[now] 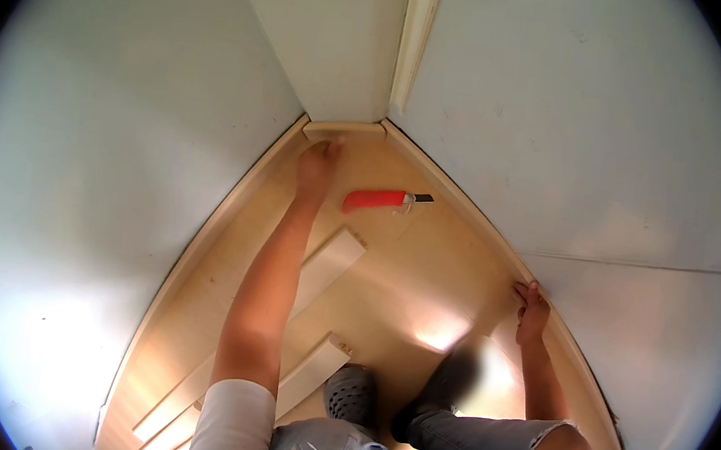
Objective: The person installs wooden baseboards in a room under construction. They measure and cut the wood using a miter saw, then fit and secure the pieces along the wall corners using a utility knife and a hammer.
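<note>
My left hand (317,167) reaches to the far end of the floor, close against a short pale skirting board (348,128) between the two long walls. Its fingers are blurred and partly hidden, so its grip is unclear. My right hand (532,315) is beside the long skirting board (497,247) along the right wall, fingers stretched out and thumb raised, holding nothing I can see. A red-handled tool with a flat dark blade (376,200) lies on the floor, right of my left hand.
Loose pale boards (330,267) lie on the wood-look floor (406,290) around my left arm. Another skirting board (203,236) follows the left wall (124,159). My shoes (351,393) and bent knee are close in front. A vertical strip (416,39) stands at the far corner.
</note>
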`<state>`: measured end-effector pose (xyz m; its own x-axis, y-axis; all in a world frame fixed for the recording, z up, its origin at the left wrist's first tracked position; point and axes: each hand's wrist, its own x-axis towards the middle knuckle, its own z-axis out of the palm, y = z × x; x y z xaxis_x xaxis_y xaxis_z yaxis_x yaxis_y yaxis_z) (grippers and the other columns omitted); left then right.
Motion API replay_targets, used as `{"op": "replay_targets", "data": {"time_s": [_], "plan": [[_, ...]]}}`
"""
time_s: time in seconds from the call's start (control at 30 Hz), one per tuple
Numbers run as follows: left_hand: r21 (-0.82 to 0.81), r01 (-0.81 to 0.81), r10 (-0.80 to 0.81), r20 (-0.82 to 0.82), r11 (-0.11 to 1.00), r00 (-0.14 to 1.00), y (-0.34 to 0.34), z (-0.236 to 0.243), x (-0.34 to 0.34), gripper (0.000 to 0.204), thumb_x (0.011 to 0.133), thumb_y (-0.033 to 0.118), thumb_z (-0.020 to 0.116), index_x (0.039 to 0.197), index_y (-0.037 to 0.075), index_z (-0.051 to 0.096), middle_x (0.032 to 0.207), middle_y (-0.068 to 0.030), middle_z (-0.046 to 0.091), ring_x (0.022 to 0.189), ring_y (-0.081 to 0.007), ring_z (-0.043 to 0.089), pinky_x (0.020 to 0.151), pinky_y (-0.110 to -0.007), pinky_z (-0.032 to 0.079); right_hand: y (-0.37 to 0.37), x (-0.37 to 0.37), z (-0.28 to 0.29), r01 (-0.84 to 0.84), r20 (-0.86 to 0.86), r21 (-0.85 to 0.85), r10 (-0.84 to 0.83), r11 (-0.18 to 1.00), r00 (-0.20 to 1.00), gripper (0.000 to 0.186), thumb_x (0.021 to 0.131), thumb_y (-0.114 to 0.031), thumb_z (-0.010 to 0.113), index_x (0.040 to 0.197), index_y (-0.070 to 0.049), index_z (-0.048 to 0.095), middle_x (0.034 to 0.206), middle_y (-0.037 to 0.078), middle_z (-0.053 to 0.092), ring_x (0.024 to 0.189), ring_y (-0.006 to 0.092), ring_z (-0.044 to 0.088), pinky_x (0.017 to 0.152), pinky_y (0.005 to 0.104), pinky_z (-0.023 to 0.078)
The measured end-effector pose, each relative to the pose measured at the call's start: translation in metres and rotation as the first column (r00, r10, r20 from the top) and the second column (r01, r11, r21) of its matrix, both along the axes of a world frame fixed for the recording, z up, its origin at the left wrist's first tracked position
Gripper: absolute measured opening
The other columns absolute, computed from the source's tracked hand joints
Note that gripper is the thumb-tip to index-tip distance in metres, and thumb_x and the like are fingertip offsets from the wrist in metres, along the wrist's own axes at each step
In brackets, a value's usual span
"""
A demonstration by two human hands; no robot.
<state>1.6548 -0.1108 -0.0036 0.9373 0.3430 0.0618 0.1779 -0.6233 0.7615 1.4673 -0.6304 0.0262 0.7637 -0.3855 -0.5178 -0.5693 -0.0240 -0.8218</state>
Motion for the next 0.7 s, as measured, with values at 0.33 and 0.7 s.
{"op": "replay_targets", "data": {"time_s": [0.33,0.7], "plan": [[-0.361,-0.118,0.066,-0.153,0.925,0.986,0.000,-0.060,0.062,0.031,0.102,0.021,0.060,0.086,-0.004,0.069,0.064,-0.0007,0.058,0.057,-0.0097,0.049,0.050,-0.030,0.040,0.004,-0.004,-0.007,0.004,0.061,0.032,-0.006,0.999,0.998,0.059,0.103,-0.049,0.055,0.120,0.007,0.063,0.120,0.019,0.071,0.109,0.0183,0.071,0.043,0.0203,0.031],[-0.228,-0.176,0.105,-0.295,0.958,0.950,0.003,-0.045,0.063,0.051,0.096,0.046,0.061,0.086,-0.002,0.074,0.091,-0.0237,0.069,0.092,-0.0389,0.066,0.082,-0.046,0.052,0.010,0.005,-0.002,0.033,0.033,0.112,-0.037,0.993,0.999,0.052,0.105,-0.044,0.054,0.118,0.006,0.062,0.124,0.019,0.069,0.112,0.0214,0.070,0.044,0.0204,0.032]]}}
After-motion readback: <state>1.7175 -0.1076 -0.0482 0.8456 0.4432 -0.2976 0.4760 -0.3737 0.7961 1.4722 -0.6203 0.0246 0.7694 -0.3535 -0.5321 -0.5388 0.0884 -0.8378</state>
